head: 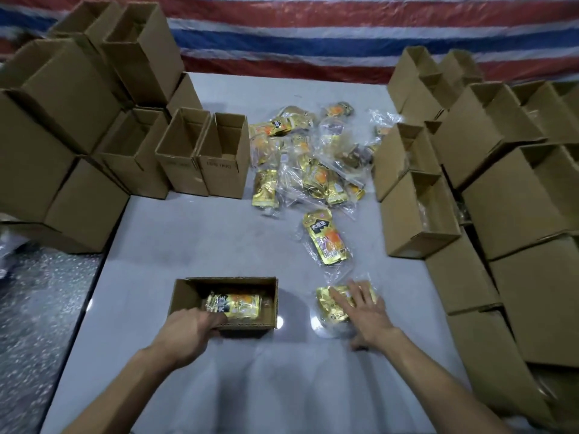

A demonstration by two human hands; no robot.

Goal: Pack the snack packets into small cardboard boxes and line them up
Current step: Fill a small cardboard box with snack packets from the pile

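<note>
A small open cardboard box [188, 296] lies on the white table in front of me with a gold snack packet [238, 305] inside. My left hand [185, 330] grips the box's near wall, fingers curled over the rim. To the right, my right hand [366, 311] rests with spread straight fingers on another gold packet [329, 305] in clear wrap. One single packet [326, 239] lies farther back, and a heap of packets [313, 158] sits mid-table.
Empty open boxes [200, 151] stand in a row and in stacks at the back left. More boxes [419, 214] are piled along the right edge. A striped tarp [313, 36] hangs behind. The table's left edge drops to a speckled floor [37, 308].
</note>
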